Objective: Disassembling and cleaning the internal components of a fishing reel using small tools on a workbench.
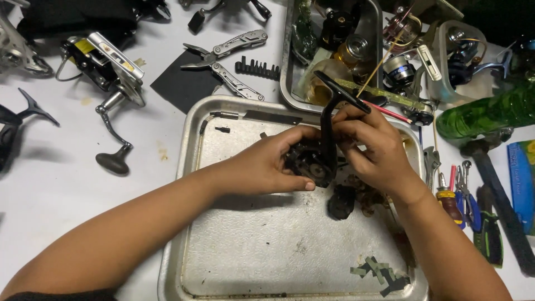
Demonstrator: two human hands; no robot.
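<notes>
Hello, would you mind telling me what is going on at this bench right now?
A person holds a dark, greasy fishing reel body over a metal tray. The left hand grips the body while the right hand holds its black stem. A loose black part lies in the tray. A multitool and another reel lie on the table.

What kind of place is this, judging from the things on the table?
Probably a home repair bench for fishing reels: both hands hold a dark reel body over a metal tray, with another reel and a multi-tool nearby.
</notes>
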